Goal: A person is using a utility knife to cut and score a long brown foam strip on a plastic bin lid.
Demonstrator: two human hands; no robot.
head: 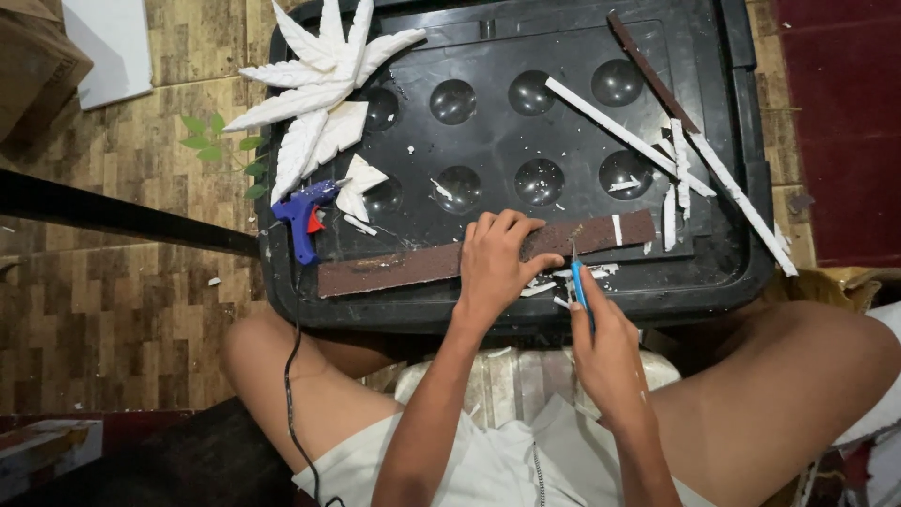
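Note:
My left hand (495, 260) presses flat on a long brown strip (394, 268) that lies across the front of a black plastic lid (723, 272) with round dimples. My right hand (605, 343) grips a blue-handled cutter (578, 282), its blade touching the strip's near edge just right of my left hand. White scraps lie under the blade.
A blue glue gun (303, 218) with a black cord rests at the lid's left edge. White foam leaf shapes (319, 84) lie at the upper left. Several white strips (657, 155) and a thin brown strip (650, 70) lie at the right. A dark bar (113, 214) crosses the floor.

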